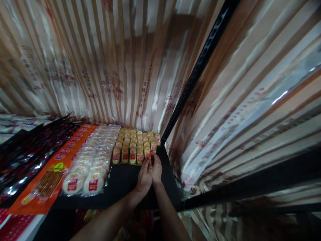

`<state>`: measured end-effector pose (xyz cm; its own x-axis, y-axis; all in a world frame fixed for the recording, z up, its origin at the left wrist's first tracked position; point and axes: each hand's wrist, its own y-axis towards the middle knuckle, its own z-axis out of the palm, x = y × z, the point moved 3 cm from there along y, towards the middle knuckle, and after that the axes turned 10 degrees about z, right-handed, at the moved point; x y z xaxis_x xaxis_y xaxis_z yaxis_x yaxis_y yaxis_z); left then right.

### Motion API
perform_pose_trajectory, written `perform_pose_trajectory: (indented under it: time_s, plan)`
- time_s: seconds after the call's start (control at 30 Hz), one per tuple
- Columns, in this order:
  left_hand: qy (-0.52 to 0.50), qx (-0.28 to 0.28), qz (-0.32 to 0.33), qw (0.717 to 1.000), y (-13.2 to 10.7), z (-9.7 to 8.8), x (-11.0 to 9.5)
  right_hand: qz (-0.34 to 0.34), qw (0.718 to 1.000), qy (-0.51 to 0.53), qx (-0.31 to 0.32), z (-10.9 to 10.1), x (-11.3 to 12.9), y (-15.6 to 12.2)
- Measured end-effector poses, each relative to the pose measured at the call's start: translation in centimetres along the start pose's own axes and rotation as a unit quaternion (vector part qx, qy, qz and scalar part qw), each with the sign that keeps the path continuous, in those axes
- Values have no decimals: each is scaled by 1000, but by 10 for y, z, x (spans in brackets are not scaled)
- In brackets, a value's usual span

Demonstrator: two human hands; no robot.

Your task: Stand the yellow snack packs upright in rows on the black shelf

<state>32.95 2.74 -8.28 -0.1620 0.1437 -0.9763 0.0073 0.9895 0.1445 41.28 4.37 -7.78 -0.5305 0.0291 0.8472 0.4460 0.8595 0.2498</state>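
Observation:
Both my hands meet at the front right of a block of small yellow packaged cakes (132, 154) with red labels, standing in rows on a black shelf (120, 182). With fingers held together, my left hand (144, 175) reaches the lower end of a front packet (147, 152). Close against it, my right hand (156, 169) curls its fingertips onto the same packet from the right. The hands partly cover this packet's bottom, and the dim light blurs the exact finger contact.
Left of the cakes lie two rows of round white packaged crackers (93, 182), orange snack packs (43, 184) and dark shiny packets (30, 150). A black upright post (193, 78) rises at the shelf's back right corner. Printed plastic sheeting (135, 67) hangs behind.

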Motion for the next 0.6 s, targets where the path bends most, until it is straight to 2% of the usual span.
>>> perform_pose_trajectory:
  time_s: [0.2, 0.37, 0.5, 0.6]
  plan:
    - [21, 10, 0, 1000, -3, 2, -3, -14, 999, -30, 2, 0, -2, -1]
    - [42, 28, 19, 999, -12, -2, -13, -13, 999, -31, -24, -7, 1, -8]
    - [70, 47, 11, 996, -25, -11, -29, 4, 999, -33, -23, -16, 11, -15]
    - [74, 51, 35, 995, -43, -22, -46, 39, 998, -20, -37, -25, 20, -31]
